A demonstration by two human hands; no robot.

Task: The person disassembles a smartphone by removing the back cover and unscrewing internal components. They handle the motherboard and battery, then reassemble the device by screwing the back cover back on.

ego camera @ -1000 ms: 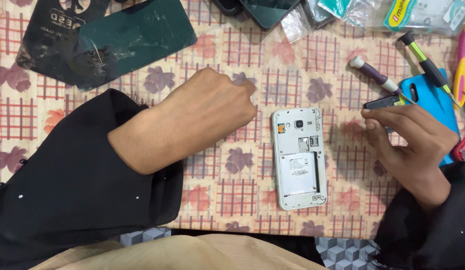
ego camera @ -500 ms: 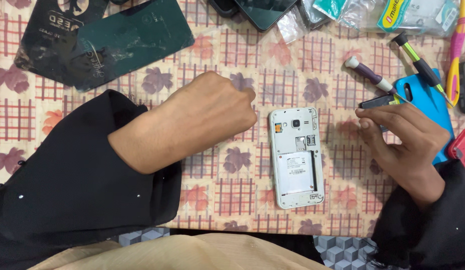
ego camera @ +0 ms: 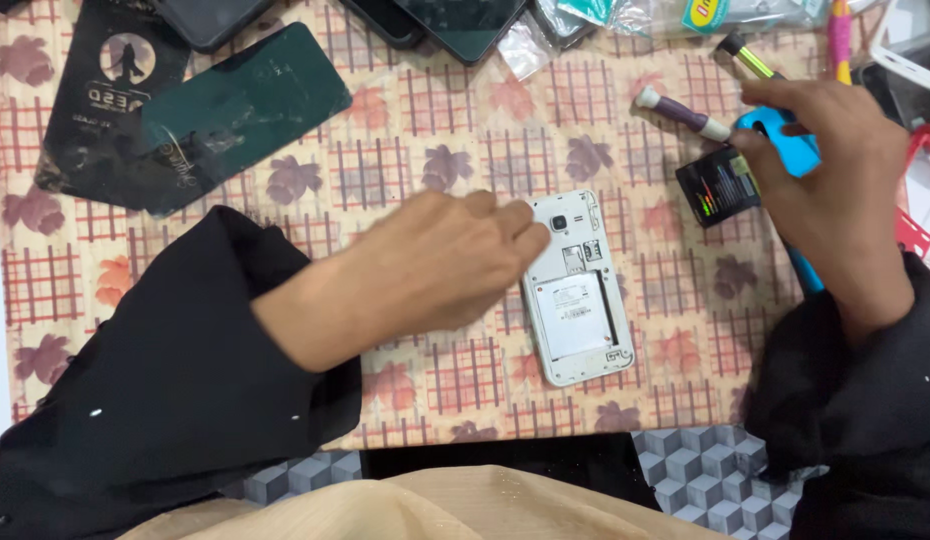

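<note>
A: What does the right hand [ego camera: 835,190] have in its grip?

B: Its fingers are pressed together on a small black battery [ego camera: 720,185], pinching it by the right edge, just above the table [ego camera: 385,130]. The flat face with the coloured label is turned up toward the camera.

A: How would you expect that battery to handle?

B: My guess is light, stiff and smooth-sided, so a pinch across the edges suits it better than a hold on the flat faces. It looks thin enough to slip if it is held loosely.

A: And the left hand [ego camera: 445,265]?

B: It lies loosely curled, holding nothing, with its fingertips touching the top left corner of the white phone [ego camera: 577,290]. The hand is somewhat blurred, so I cannot tell how firmly it presses.

A: Where is the phone relative to the battery?

B: The phone lies flat on the table, back cover off and empty battery bay up, below and to the left of the battery, near but apart from it. I judge the open phone fragile around the exposed slots, so the frame edges are the safest place to hold it.

A: What else is around?

B: A blue tool [ego camera: 785,150] partly under the right hand, a purple pen [ego camera: 680,112] just above the battery, and dark back covers [ego camera: 185,110] at the far left of the patterned cloth.
</note>
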